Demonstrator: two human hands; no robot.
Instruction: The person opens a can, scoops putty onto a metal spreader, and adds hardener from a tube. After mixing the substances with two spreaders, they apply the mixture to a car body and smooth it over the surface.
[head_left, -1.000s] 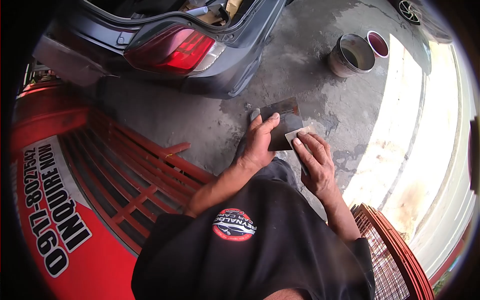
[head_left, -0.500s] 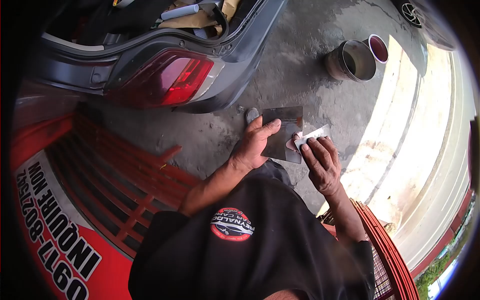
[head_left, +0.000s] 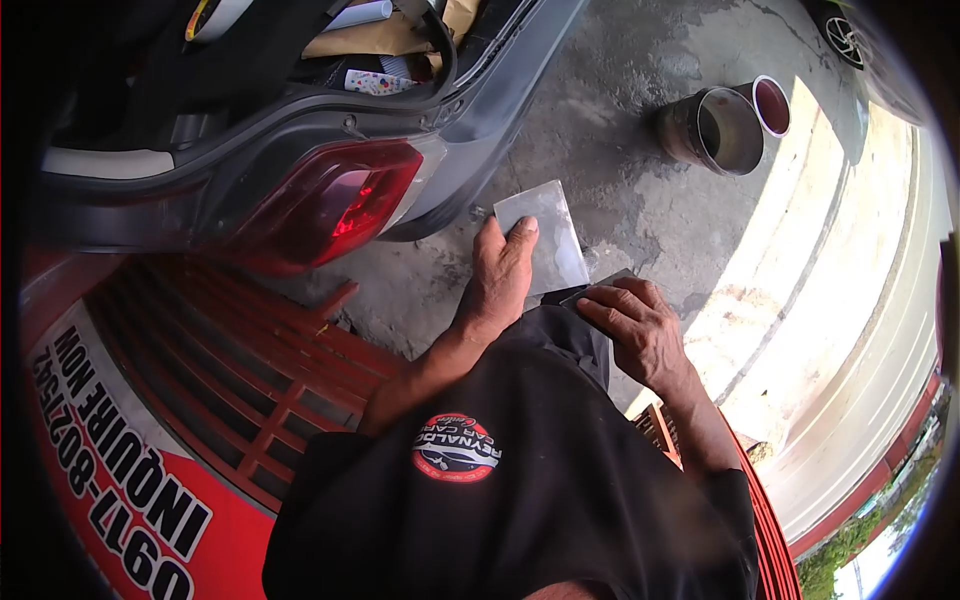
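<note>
the thin dark spreader (head_left: 606, 280) lies just beside the near right corner of the flat rectangular plate (head_left: 550, 240); whether the two touch, i cannot tell. the plate's long axis runs away from the body, its far end leaning left, while the spreader's long edge cuts across it, rising to the right. the right hand (head_left: 646, 332) is nearer that corner; the left hand (head_left: 503, 277) grips the opposite long side.

the left hand pinches the plate, thumb flat on the upper face, the other fingers mostly hidden beneath. the right hand's fingers bend together over the spreader; its thumb is out of sight.

the plate's face is smooth and pale grey, straight-edged, with a whiter patch near its right side that could be paste or glare. the spreader looks thin and stiff.

beyond, the glossy red tail light (head_left: 335, 200) curves around the car's dull grey corner. a scuffed round pail (head_left: 683, 130) stands on rough, stained concrete (head_left: 640, 215). red slats (head_left: 275, 400) form a rack at the left.
</note>
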